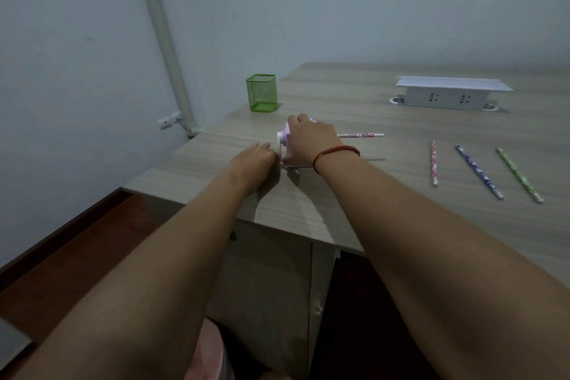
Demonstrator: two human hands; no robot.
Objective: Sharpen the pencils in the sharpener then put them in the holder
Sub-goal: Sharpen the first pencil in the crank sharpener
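Note:
A pink crank sharpener [285, 136] stands near the table's left edge. My right hand [310, 140] grips its body from above. My left hand [257, 160] is curled at the sharpener's left end, where the crank sits; the crank handle itself is hidden under the fingers. A patterned pink pencil [361, 135] sticks out of the sharpener's right side, level above the table. Three more pencils lie to the right: pink [434, 163], blue [479, 171] and green [519, 175]. A green mesh holder [261, 92] stands behind the sharpener with no pencils showing in it.
The wooden table [385, 194] ends close to my left hand, with a drop to the dark floor. A white power socket box [448, 92] is raised from the table at the back right. A wall and pipe run along the left.

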